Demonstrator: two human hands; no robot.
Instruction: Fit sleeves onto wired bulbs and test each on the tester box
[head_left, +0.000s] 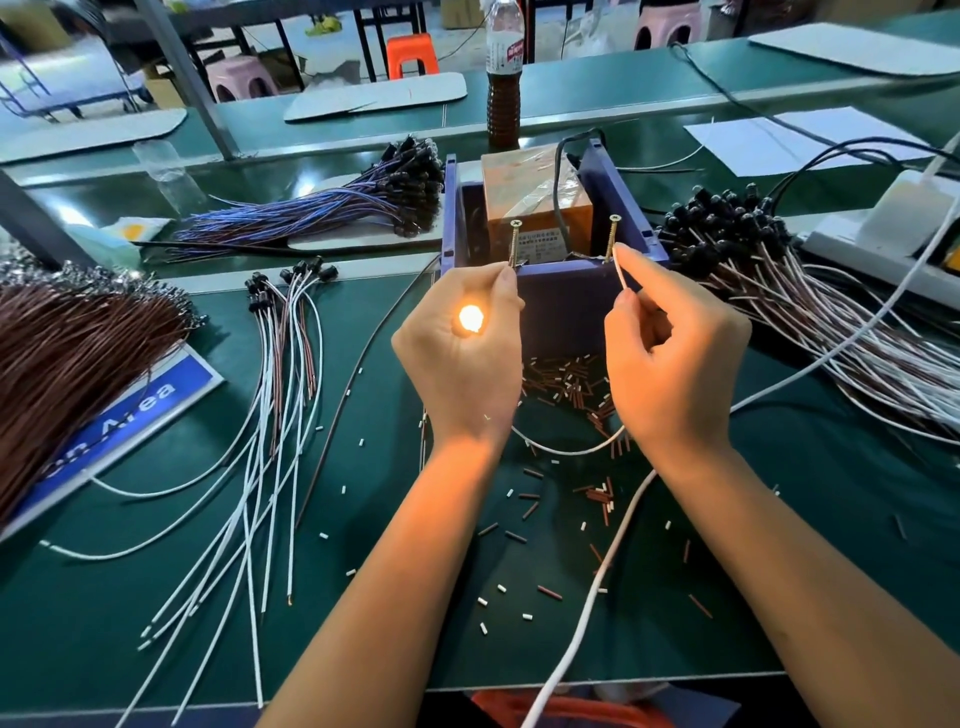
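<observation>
The blue tester box stands on the green table, two screws upright at its near wall. The left hand curls around a lit bulb. The right hand pinches a white wire, its tip pointing up against the right screw.

Left hand: bare, no glove, no ring seen.
Right hand: bare, no glove, no ring seen.
Nails: short, plain, no polish visible on either hand.
Wrists: both bare; no watch, strap or band.
Forearms: both bare up to bottom edge of frame; no sleeve or cuff in view.
Clothing: none visible on arms; rest of person out of frame.
</observation>
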